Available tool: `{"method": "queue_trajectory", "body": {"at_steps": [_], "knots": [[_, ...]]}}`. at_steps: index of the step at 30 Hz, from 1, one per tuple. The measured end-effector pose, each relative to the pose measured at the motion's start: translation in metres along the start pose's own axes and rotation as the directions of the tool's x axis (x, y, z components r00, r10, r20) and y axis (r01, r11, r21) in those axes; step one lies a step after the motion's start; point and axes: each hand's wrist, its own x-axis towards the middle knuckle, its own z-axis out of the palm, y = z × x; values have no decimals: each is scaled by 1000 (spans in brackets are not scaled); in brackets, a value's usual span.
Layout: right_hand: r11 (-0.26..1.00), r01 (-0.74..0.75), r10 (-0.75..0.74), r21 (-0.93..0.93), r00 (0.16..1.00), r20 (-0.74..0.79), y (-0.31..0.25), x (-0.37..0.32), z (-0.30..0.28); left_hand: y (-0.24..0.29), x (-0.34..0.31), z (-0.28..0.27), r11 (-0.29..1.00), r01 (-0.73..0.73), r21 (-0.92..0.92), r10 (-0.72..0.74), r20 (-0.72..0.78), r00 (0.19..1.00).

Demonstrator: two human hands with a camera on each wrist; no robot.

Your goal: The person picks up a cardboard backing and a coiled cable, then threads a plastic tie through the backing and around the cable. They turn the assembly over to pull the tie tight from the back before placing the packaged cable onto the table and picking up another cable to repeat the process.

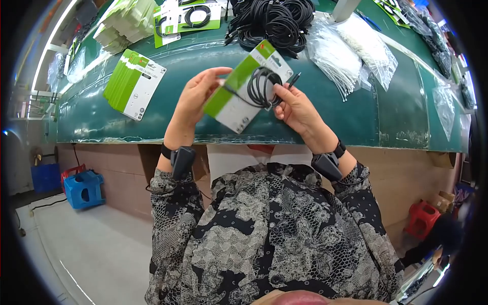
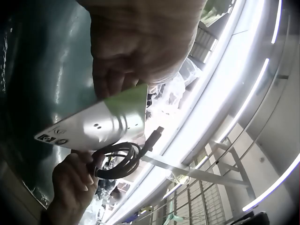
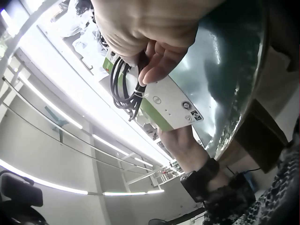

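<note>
A green-and-white packaging card (image 1: pixel 235 109) is held tilted over the table between the two hands. Against its front lies a coiled black cable (image 1: pixel 262 87), with one plug beside the right thumb and the other end reaching toward the left hand. The right hand (image 1: pixel 297 109) pinches the coil at the card's right side; in the right wrist view, its thumb and fingers (image 3: pixel 159 65) close round the loops near a thin tie. At the card's left edge, the left hand (image 1: pixel 197 94) grips the card, its fingers partly hidden behind it in the left wrist view.
A fanned stack of similar cards (image 1: pixel 133 84) lies at the left of the green table (image 1: pixel 356 119). Black cable coils (image 1: pixel 272 23) are heaped at the back, with carded cables (image 1: pixel 190 20) beside them. Bags of white ties (image 1: pixel 335 56) lie at the right.
</note>
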Motion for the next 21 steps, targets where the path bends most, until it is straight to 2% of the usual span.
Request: {"method": "queue_trajectory", "body": {"at_steps": [1,4,5,7,8,9,11,12,15,16,18,20,21], "knots": [[998,49,-48,33,999,-7,-1,0,1,-3,0,1,1000,2,-2,-2,6,1000],[990,124,-123,69,992,-21,-3,0,6,-24,-11,7,994,24,105,-7,-161,987],[983,162,-160,87,987,-29,-3,0,8,-31,-15,10,994,25,106,-8,-155,988],[977,200,-199,70,980,-28,-4,-3,14,-48,-20,19,975,13,221,-27,62,998],[971,231,-231,55,973,-22,-4,-5,18,-61,-18,26,975,15,222,-32,72,997],[964,261,-260,43,965,-16,-2,-6,21,-79,-15,36,981,-130,143,122,62,991],[963,270,-269,23,963,-18,-1,-6,24,-102,-11,51,911,-412,-8,412,7,911],[961,277,-277,-2,961,-14,-2,-5,24,-101,-10,55,914,-406,-11,406,23,914],[954,298,-299,-38,954,-19,-1,-8,21,-96,-7,69,828,-456,-325,449,-102,888],[954,295,-296,-53,955,-4,0,-9,18,-96,-6,75,836,-436,-332,435,-82,897],[953,296,-297,-58,955,-6,3,-14,15,-99,-8,87,813,-492,-313,490,-90,867],[943,330,-328,-31,943,59,4,-19,17,-95,-12,100,804,-513,-301,515,-79,854],[939,344,-341,-20,935,97,4,-20,18,-91,-18,109,831,-525,-186,520,-77,851]]}}
